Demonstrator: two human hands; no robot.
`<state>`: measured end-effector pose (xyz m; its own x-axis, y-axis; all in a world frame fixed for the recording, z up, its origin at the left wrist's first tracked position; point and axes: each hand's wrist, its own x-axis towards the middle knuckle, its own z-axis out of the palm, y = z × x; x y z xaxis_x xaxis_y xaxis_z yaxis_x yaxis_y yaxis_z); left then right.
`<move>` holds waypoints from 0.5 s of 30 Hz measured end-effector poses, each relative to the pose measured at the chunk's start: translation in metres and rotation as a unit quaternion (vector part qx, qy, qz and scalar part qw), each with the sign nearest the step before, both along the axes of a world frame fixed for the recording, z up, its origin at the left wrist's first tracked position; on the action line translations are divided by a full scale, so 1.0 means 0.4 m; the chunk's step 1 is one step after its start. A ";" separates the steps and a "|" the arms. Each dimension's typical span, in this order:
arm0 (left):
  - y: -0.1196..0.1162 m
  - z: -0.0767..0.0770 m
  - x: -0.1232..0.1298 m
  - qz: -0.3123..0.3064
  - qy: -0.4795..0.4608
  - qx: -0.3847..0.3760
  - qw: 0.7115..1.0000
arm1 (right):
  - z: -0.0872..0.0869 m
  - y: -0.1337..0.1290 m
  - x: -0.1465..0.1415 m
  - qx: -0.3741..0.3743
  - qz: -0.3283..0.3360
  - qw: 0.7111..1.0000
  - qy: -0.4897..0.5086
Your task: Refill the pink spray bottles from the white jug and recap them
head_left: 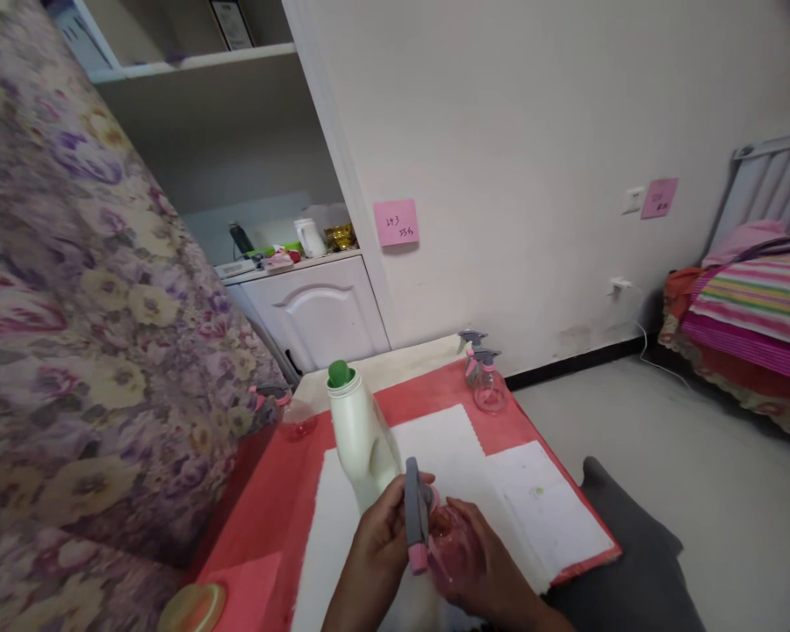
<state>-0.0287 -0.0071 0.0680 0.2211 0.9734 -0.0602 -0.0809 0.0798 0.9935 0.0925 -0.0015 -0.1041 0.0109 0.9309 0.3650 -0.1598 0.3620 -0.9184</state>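
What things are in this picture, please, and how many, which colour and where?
Held spray bottle: one, clear pinkish, grey head, both hands
Other spray bottles: at least three, clear, grey-and-pink heads, table's back corners
Jug: one, pale green, mid-table
Table: one, red-topped, below hands
Paper sheets: at least two, white, on table
Round item: one, pale-rimmed, front left
Curtain: one, floral purple, left
Cabinet: one, white, back left, small items atop
Notes: two, pink, wall
Sockets: two, white, wall's right
Bed: one, striped pink cover, right
Grey object: one, unclear, right of table
Left hand: one, on spray head
Right hand: one, round bottle body
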 end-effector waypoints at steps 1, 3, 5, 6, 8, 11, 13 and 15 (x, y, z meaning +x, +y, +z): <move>0.001 -0.002 -0.002 0.014 0.000 0.001 1.000 | 0.000 0.000 -0.002 -0.003 -0.008 1.000 -0.002; 0.003 -0.004 -0.003 0.046 -0.004 0.008 0.999 | 0.001 -0.002 -0.006 -0.018 -0.028 0.999 -0.004; 0.003 -0.003 -0.001 0.073 -0.009 0.027 0.997 | 0.003 -0.003 -0.006 -0.027 -0.024 0.999 0.001; 0.003 0.000 0.001 0.082 -0.010 0.040 0.996 | 0.004 -0.004 -0.005 -0.026 -0.020 0.999 0.003; 0.000 0.008 0.004 0.096 -0.007 0.061 0.994 | 0.006 -0.006 -0.002 -0.016 -0.007 1.000 0.002; -0.003 0.018 0.006 0.127 -0.003 0.079 0.989 | 0.001 -0.004 0.003 -0.005 -0.013 1.000 -0.007; -0.005 0.020 0.005 0.153 -0.007 0.086 0.984 | -0.006 -0.001 0.007 0.001 -0.021 0.999 -0.025; -0.009 0.019 0.004 0.173 -0.006 0.084 0.981 | -0.012 0.001 0.009 0.004 -0.026 0.998 -0.049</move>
